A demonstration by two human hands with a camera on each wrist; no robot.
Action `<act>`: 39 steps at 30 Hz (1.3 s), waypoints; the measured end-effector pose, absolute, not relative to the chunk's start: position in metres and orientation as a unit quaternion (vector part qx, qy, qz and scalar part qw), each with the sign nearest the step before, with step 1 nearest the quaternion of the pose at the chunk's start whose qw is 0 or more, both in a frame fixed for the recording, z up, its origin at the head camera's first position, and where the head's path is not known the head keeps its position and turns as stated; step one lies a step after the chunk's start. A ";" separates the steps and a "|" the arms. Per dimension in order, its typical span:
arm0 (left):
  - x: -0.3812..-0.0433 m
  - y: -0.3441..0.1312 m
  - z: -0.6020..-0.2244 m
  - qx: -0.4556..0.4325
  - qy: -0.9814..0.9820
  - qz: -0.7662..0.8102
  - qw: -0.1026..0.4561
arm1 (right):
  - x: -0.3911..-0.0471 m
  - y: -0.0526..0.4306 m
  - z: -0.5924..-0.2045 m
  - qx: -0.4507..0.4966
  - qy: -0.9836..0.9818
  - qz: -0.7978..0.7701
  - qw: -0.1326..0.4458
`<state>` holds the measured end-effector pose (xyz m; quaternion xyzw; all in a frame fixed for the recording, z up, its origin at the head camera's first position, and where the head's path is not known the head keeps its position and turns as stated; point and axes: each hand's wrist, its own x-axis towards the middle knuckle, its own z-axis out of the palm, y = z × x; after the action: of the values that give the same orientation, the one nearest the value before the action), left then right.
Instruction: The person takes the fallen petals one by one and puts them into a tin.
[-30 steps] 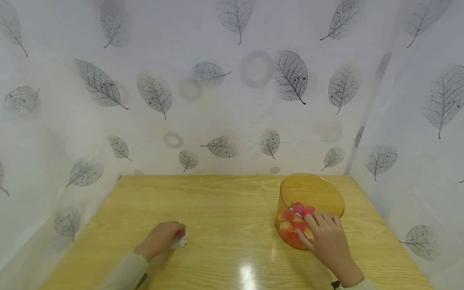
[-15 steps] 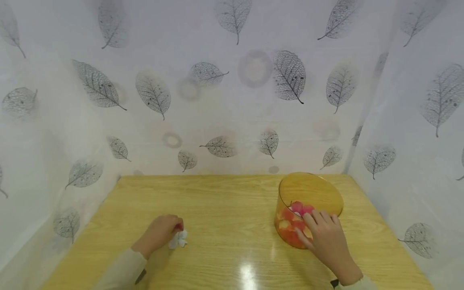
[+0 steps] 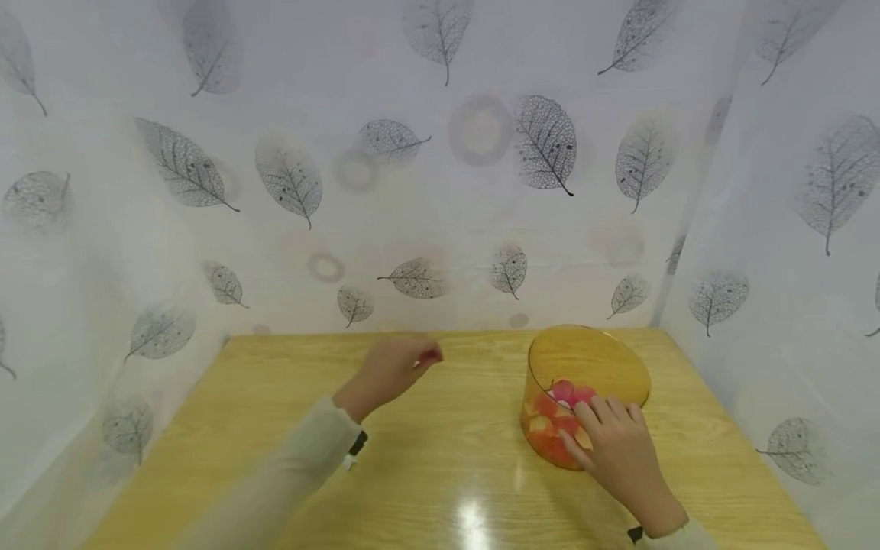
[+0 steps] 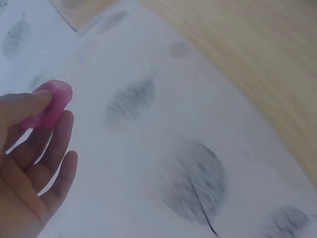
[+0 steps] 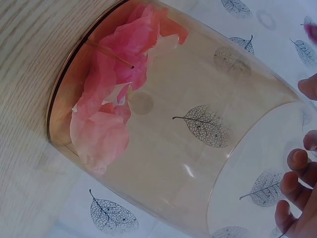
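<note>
My left hand (image 3: 388,374) is raised over the far middle of the table and pinches a small pink petal-like piece (image 4: 54,101) between thumb and fingertips. The piece is thin and slightly see-through, its other fingers loosely bent below. A clear amber cylinder (image 3: 587,355) stands at the right, its mouth facing up. Pink, coral and white artificial flowers (image 5: 116,59) lie at its bottom, one with a stalk. Beside the rim is my right hand (image 3: 622,454), fingers loosely bent and thumb apart; contact cannot be told. A white flower (image 3: 349,462) is mostly hidden under my left wrist.
The wooden table (image 3: 440,428) carries all of these things. White sheets (image 3: 433,191) printed with grey leaves stand round its back and both sides.
My left hand has lifted the pink piece away from the white flower and moved it forward and to the right. My right hand and the cylinder have stayed put.
</note>
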<state>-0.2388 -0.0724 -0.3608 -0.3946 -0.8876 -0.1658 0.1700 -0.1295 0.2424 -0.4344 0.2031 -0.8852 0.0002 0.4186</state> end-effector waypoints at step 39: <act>-0.258 0.121 -0.382 -0.433 -0.891 -0.100 0.093 | -0.129 0.245 -0.435 0.202 -0.885 -0.002 0.419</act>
<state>-0.2577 0.1209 -0.3816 -0.4334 -0.8908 -0.0998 0.0930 -0.1291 0.2448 -0.4355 0.2016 -0.8853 -0.0017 0.4192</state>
